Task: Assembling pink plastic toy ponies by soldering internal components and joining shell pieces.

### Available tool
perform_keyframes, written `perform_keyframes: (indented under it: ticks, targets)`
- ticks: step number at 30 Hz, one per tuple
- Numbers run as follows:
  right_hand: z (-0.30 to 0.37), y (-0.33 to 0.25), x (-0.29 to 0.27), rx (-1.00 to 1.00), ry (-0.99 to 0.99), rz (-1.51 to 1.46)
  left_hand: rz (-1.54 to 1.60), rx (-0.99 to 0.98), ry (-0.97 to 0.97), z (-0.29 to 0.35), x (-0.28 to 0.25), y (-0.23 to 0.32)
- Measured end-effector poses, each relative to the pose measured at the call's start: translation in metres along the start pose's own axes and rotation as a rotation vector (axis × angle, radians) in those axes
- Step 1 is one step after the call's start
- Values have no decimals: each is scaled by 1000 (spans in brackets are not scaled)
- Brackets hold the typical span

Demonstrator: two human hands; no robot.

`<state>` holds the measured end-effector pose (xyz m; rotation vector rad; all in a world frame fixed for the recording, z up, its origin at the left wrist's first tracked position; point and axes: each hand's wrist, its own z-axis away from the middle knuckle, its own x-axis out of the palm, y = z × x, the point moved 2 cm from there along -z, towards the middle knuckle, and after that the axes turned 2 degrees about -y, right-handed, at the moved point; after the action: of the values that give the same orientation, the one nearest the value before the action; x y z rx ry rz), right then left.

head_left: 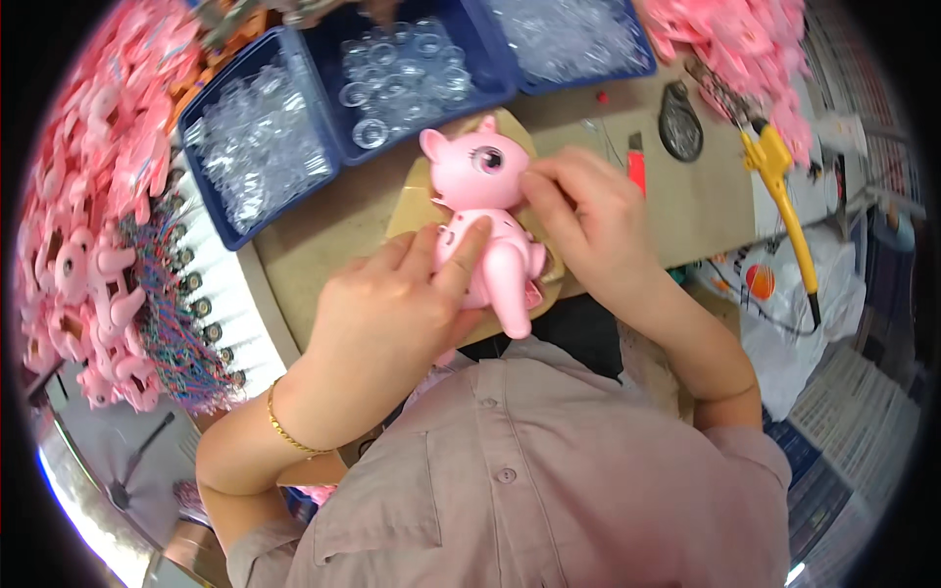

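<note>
A pink toy unicorn (502, 245) with a large printed eye lies on a tan board (407, 211) at the near side of the table. Its head is turned to the right and its legs point toward me. My left hand (387, 294) is closed round the toy's body, with fingers laid over the chest and side. At the toy's snout, the fingers of my right hand (588, 206) are pinched together. Whatever they hold there, if anything, is hidden by the fingers.
Blue bins (328, 132) of small clear plastic parts line the far side. Pink toy pieces (103, 127) heap at left, above bundled coloured wires (176, 294). To the right lie a red-handled cutter (636, 169), a dark oval object (679, 125) and a yellow-handled soldering iron (789, 201).
</note>
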<state>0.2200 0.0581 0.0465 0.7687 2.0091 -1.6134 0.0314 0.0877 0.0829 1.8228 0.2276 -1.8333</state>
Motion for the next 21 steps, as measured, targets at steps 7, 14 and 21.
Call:
perform_keyframes:
  ticks: [7,14,21]
  targets:
    - [-76,-12,49,-84,-51,342,33,-95,-26,4,2,4]
    - [-80,1,36,-22,-22,-154,163,-17,100,11,9,-11]
    - [-45,-1,-9,196,-306,82,279,-39,144,17,10,-15]
